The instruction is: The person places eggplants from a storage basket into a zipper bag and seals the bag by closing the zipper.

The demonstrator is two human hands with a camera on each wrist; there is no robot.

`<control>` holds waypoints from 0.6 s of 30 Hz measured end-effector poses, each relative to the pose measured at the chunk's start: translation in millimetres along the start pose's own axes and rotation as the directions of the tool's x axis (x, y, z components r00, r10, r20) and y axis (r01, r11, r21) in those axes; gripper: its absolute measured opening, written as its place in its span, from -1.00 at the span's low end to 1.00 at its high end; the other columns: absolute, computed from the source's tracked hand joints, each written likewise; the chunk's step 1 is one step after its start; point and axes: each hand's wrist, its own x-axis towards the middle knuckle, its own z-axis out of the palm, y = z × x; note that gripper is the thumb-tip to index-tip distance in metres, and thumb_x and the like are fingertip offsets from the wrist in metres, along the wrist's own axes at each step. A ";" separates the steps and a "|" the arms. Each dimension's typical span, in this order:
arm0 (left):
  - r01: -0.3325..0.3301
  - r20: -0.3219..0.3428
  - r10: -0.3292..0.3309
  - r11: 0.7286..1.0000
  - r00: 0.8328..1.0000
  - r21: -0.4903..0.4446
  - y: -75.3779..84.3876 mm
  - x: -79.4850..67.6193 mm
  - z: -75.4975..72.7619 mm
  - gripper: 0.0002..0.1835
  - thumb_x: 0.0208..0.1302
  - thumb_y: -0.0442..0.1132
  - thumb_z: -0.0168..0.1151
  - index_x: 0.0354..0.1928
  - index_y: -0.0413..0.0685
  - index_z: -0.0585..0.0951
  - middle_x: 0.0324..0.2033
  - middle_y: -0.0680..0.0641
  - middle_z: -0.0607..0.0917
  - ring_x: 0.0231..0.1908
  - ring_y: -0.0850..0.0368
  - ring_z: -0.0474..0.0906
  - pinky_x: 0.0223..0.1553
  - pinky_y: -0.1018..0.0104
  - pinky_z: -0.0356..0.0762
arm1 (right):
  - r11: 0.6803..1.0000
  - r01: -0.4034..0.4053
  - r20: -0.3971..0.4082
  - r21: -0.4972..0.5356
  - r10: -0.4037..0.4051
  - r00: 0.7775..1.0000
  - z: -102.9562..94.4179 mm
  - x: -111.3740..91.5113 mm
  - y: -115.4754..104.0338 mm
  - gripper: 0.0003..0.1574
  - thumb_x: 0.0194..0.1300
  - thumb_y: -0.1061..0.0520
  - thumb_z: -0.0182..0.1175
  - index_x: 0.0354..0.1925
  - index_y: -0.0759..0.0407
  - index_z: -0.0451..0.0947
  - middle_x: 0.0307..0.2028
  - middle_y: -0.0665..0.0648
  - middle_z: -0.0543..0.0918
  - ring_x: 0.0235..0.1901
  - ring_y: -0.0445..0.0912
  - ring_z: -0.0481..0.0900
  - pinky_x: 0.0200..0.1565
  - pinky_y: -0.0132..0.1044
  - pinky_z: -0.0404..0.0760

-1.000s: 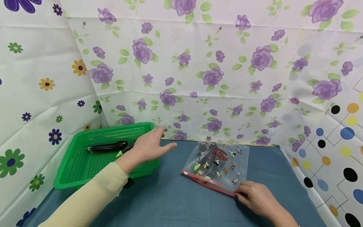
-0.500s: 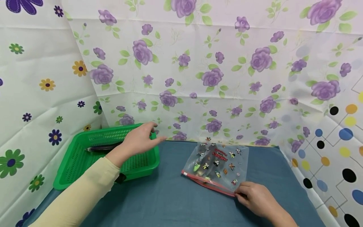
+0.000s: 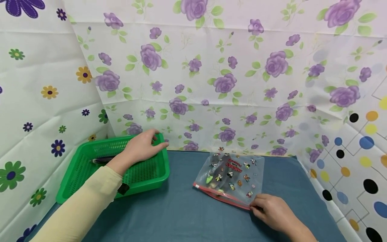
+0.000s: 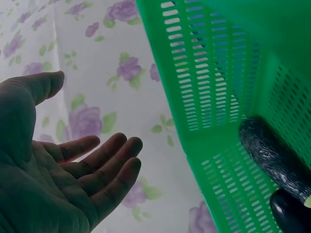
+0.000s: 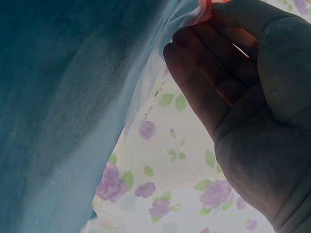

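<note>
My left hand (image 3: 136,148) hovers over the green basket (image 3: 163,174), fingers relaxed and thumb apart, with nothing in it. In the left wrist view that hand (image 4: 68,179) is beside the basket's rim, palm showing. Inside the basket lie a glossy dark eggplant (image 4: 286,211) and a dark, wrinkled long vegetable (image 4: 267,153) with a light green end. In the head view the arm hides most of them. My right hand (image 3: 273,211) pinches the near right corner of a clear zip bag (image 3: 254,178) with a red zip edge. A dark long thing with a light green end shows inside the bag.
A blue cloth (image 3: 181,208) covers the table under basket and bag. Flowered sheeting (image 3: 199,94) stands behind and at the left, and a dotted sheet (image 3: 356,171) at the right. A white slider (image 3: 197,186) sits at the zip's left end.
My left hand has moved left and slightly up, back over the basket, and its forearm now covers more of the contents. The right hand keeps its hold on the bag's corner.
</note>
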 end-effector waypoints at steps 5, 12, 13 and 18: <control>0.019 0.005 -0.019 1.000 1.000 0.003 -8.7 3.3 -2.7 -0.12 0.59 0.42 0.19 0.56 -0.16 0.48 0.26 -0.29 0.70 0.20 -0.23 0.69 0.09 -0.26 0.66 | 1.000 0.001 0.000 -0.006 -0.001 1.000 -0.2 0.2 0.8 -0.80 0.40 0.15 0.55 -0.23 -0.22 0.82 -0.29 -0.33 0.66 -0.35 -0.43 0.56 -0.37 -0.28 0.62; 0.043 0.030 -0.043 0.999 0.999 0.002 -19.8 5.1 -7.8 -0.12 0.62 0.36 0.19 0.59 -0.23 0.43 0.28 -0.34 0.68 0.20 -0.27 0.68 0.11 -0.29 0.64 | 1.000 0.011 -0.001 0.003 -0.011 1.000 0.2 -0.8 1.4 -0.80 0.41 0.16 0.54 -0.24 -0.21 0.82 -0.30 -0.33 0.66 -0.35 -0.43 0.56 -0.38 -0.29 0.61; 0.047 0.038 -0.047 0.999 0.998 0.004 -21.8 5.7 -8.3 -0.11 0.62 0.36 0.18 0.60 -0.24 0.42 0.28 -0.35 0.68 0.19 -0.28 0.68 0.11 -0.29 0.64 | 1.000 0.010 -0.001 0.003 -0.010 1.000 0.0 -0.8 1.4 -0.80 0.41 0.16 0.54 -0.24 -0.21 0.82 -0.29 -0.33 0.66 -0.35 -0.43 0.56 -0.38 -0.29 0.62; 0.060 0.077 -0.061 0.998 0.995 0.012 -32.1 8.9 -10.7 -0.09 0.63 0.36 0.18 0.61 -0.27 0.38 0.28 -0.38 0.67 0.18 -0.29 0.69 0.11 -0.30 0.63 | 1.000 0.007 -0.006 0.005 -0.007 1.000 -0.3 -1.0 1.2 -0.79 0.41 0.17 0.54 -0.23 -0.20 0.82 -0.29 -0.32 0.66 -0.35 -0.43 0.57 -0.37 -0.29 0.62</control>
